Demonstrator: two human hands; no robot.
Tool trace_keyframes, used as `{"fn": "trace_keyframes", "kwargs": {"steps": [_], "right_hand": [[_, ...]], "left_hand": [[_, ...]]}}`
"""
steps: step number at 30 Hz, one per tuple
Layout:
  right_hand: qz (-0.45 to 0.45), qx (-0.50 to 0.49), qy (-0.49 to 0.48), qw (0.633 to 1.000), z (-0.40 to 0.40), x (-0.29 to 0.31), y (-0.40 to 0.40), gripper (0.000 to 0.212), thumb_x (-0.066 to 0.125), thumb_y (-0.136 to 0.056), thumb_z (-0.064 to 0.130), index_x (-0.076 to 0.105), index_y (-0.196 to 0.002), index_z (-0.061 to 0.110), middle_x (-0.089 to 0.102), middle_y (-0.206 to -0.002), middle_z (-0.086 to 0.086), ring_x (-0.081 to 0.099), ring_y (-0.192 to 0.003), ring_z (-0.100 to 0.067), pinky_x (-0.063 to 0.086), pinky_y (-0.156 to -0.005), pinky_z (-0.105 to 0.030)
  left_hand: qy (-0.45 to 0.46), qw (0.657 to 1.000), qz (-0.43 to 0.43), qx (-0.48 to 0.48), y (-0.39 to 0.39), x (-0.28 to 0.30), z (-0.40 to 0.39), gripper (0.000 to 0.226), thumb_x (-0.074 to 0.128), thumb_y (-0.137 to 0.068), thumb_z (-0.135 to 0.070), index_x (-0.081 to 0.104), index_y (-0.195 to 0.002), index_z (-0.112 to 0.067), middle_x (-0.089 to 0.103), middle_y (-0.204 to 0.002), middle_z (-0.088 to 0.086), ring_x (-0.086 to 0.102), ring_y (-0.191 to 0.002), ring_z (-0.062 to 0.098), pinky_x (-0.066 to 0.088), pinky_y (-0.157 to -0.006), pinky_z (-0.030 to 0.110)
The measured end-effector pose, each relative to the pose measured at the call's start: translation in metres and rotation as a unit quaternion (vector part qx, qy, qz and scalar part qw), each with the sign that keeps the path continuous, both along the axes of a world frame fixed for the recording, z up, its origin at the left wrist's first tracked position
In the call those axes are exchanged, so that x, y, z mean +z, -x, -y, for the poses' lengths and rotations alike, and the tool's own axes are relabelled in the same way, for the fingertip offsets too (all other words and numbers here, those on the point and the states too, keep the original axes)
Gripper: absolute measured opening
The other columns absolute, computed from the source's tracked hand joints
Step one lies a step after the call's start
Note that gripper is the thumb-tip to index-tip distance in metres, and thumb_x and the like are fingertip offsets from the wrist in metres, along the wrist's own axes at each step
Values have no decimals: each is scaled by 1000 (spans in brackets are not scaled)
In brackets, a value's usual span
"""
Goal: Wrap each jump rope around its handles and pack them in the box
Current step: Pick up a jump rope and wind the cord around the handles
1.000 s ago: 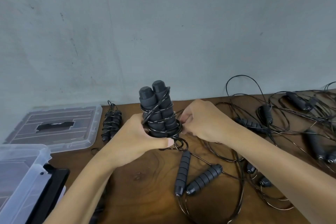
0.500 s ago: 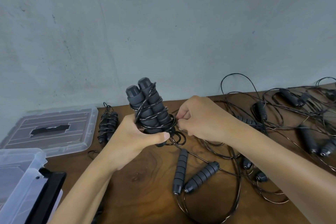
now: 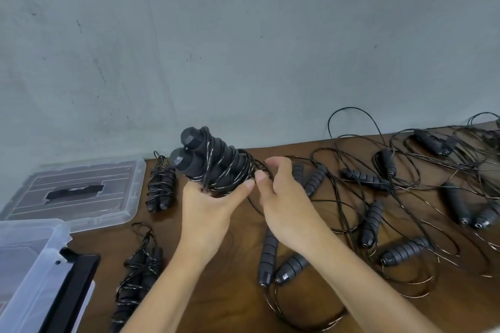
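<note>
Head view: the left hand (image 3: 209,207) grasps the wrapped handles (image 3: 213,163), held above the table (image 3: 232,289) and tilted left. The right hand (image 3: 284,205) pinches the rope (image 3: 261,167) just right of the handles. The box (image 3: 29,259) sits far left of the handles.

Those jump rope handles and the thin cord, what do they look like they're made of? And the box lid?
The handles in the left hand look like matte dark foam or soft rubber, ribbed into rings. The cord seems a plastic-coated wire: thin, black, with glossy glints, holding springy loops. The lid looks like clear hard plastic, see-through with moulded ridges.
</note>
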State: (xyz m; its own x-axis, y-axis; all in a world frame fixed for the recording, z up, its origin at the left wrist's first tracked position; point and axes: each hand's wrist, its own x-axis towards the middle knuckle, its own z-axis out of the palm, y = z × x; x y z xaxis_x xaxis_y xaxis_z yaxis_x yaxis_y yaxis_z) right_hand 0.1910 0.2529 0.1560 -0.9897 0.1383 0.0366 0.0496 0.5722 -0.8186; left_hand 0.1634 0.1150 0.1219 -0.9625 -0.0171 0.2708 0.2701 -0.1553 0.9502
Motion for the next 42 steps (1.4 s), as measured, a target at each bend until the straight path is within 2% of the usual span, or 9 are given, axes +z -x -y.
{"fn": "trace_keyframes", "kwargs": {"steps": [3,7,11,16,21,29,34,37,42], "right_hand": [[15,-44,166,985,10,-12,3,46,27,-106,56,46,-124,19,53,-60,12,49,-53,-1,41,-63,-29],[84,-27,416,905,14,-8,3,62,33,-102,60,54,-58,21,27,-49,6,27,-42,-9,35,-52,-27],[127,75,536,831,8,-10,6,45,42,-105,51,58,-81,16,21,-61,2,21,-53,-12,30,-60,-28],[144,120,513,837,7,-20,11,45,42,-105,52,61,-99,12,30,-63,1,25,-56,-12,29,-59,-28],[168,116,524,827,2,-37,21,61,41,-106,53,44,-144,5,37,-64,2,34,-56,-12,34,-60,-28],[93,61,508,854,-16,-51,30,60,34,-105,52,56,-134,4,38,-59,1,33,-56,-13,29,-57,-28],[24,54,328,943,-38,-43,30,57,31,-101,60,48,-121,10,40,-59,3,35,-54,-12,31,-63,-30],[-22,65,225,972,-50,-33,27,49,26,-105,56,43,-106,10,40,-60,3,35,-57,-13,33,-66,-33],[-38,76,182,980,-60,-25,25,38,25,-108,49,38,-96,15,38,-62,-1,34,-56,-13,34,-62,-26]], "left_hand": [[-63,998,-6,9,-1,-2,-9,31,82,-81,7,76,-109,-5,81,-105,4,77,-104,19,60,-91,29],[-122,992,-14,9,-4,-8,-19,28,79,-84,8,77,-103,-13,80,-102,8,77,-101,22,60,-86,29],[-179,983,23,33,1,-16,-26,27,83,-82,-7,74,-107,-2,78,-103,15,76,-99,29,61,-83,34],[-154,982,100,42,4,-25,-28,47,85,-82,-31,69,-103,7,64,-62,18,59,-43,23,47,-40,27],[-127,984,121,27,3,-27,-30,47,82,-81,-33,69,-107,4,62,-55,9,55,-40,16,43,-37,24],[-22,985,27,-169,15,-19,-9,68,83,-80,-57,67,-124,-9,77,-111,11,73,-106,23,59,-93,36],[-73,976,51,-201,26,-4,15,90,66,-78,-83,60,-142,-19,63,-145,14,59,-136,33,53,-107,52],[-12,980,54,-193,30,7,24,95,89,-68,-67,58,-142,-16,69,-138,9,63,-131,33,53,-106,53],[125,983,3,-138,32,26,26,82,95,-65,-17,60,-139,-26,75,-122,-7,73,-112,12,57,-93,21]]}}
